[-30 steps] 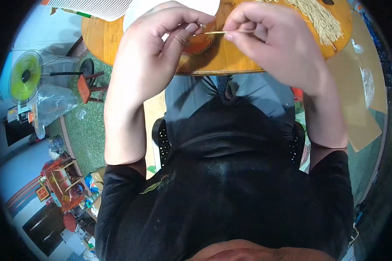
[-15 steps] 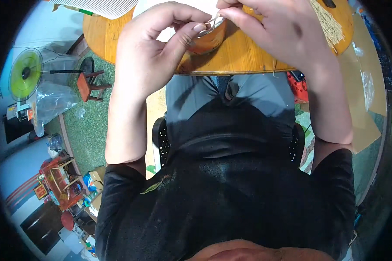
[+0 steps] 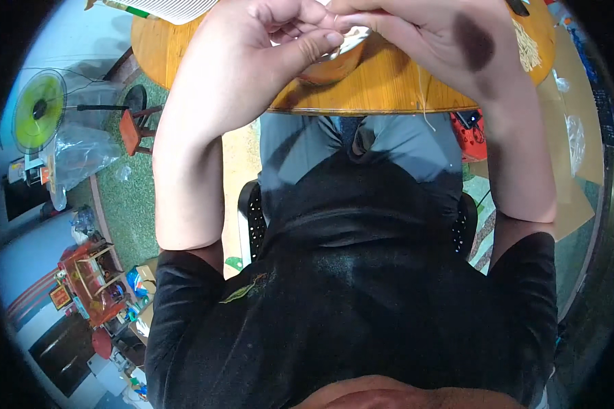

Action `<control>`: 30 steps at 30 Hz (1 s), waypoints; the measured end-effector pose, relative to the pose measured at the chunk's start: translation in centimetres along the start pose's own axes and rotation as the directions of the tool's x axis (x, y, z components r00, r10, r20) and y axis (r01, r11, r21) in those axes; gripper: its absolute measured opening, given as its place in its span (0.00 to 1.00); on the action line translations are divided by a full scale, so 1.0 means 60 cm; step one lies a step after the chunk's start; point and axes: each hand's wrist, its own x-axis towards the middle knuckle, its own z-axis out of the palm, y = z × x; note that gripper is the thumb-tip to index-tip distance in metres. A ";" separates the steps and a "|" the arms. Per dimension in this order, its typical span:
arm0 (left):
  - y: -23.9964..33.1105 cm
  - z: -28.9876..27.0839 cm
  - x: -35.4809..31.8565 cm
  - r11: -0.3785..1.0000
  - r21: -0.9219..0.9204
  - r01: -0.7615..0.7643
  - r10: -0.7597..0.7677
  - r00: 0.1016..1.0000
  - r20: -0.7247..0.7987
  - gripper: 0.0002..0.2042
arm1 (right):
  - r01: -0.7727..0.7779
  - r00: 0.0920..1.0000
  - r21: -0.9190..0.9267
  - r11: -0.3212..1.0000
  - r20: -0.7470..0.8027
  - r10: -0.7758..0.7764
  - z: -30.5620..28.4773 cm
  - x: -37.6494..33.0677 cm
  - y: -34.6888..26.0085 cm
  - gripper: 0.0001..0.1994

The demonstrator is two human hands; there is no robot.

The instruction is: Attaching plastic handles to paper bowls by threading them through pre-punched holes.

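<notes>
At the table's near edge my two hands meet fingertip to fingertip. My left hand [image 3: 269, 51] is closed, its thumb stretched toward the right hand. My right hand [image 3: 433, 41] is closed too, thumb and forefinger pinched together against the left fingertips. A thin pale strand is caught between them, mostly covered by the fingers. Just beneath the hands stands an orange-brown container [image 3: 331, 71], partly hidden, with a white thing [image 3: 353, 39] at its rim. On the right of the table lies a pile of thin pale strands [image 3: 527, 49].
The round wooden table [image 3: 389, 85] has a single strand [image 3: 424, 105] hanging over its near edge. A white ribbed tray [image 3: 174, 8] sits at the far left. Beyond it, on the floor, are a green fan [image 3: 39, 109] and a small red stool [image 3: 133, 129]. Flattened cardboard [image 3: 573, 136] lies at right.
Both hands have come closer together, and the left wrist has shifted slightly left. The strand between the fingers shows less. The strand at the table edge hangs lower.
</notes>
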 end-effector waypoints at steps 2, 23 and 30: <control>-0.002 -0.002 0.005 0.999 0.037 -0.019 0.017 0.999 0.050 0.03 | 0.009 1.000 0.018 1.000 -0.029 -0.008 0.000 0.002 -0.003 0.03; -0.005 -0.002 0.024 0.936 -0.291 0.198 -0.173 0.979 0.110 0.02 | -0.516 0.690 0.278 0.810 -0.426 0.585 0.142 -0.074 -0.084 0.08; -0.014 0.004 0.017 0.916 -0.391 0.089 -0.073 0.996 0.055 0.02 | -0.544 0.705 0.241 0.804 -0.389 0.593 0.140 -0.069 -0.080 0.04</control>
